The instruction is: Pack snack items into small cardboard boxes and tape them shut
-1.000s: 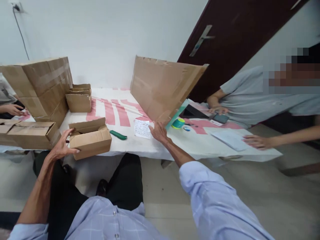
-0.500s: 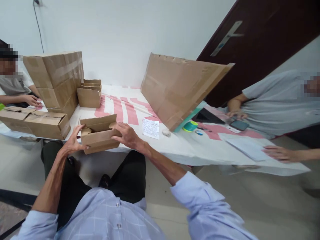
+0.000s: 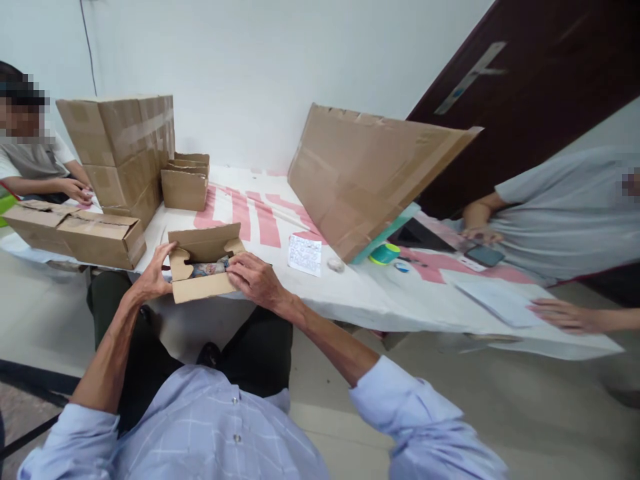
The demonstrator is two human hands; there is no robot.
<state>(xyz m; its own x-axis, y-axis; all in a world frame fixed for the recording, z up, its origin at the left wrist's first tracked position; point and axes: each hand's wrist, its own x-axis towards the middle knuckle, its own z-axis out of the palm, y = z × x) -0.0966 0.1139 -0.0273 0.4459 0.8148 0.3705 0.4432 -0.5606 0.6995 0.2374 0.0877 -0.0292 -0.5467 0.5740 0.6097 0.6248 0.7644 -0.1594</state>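
Note:
A small cardboard box point(image 3: 205, 289) lies at the table's front edge with its flaps spread, and a patterned item point(image 3: 209, 268) shows inside it. My left hand point(image 3: 156, 272) grips the box's left end, thumb and fingers around its side. At the right end, my right hand point(image 3: 254, 277) has its fingers curled over the box's edge, beside the patterned item. Whether those fingers also touch the item cannot be made out.
Closed boxes point(image 3: 100, 237) and a taller stack point(image 3: 130, 153) stand left, beside an open carton point(image 3: 184, 190). Right of my box are a written paper point(image 3: 305, 256), a large cardboard panel point(image 3: 370, 173) and green tape point(image 3: 384, 253). People sit at both sides.
The box's front flap has folded outward toward me, and the patterned item inside has come into view. My right hand has shifted slightly at the right end. The camera view has moved a little.

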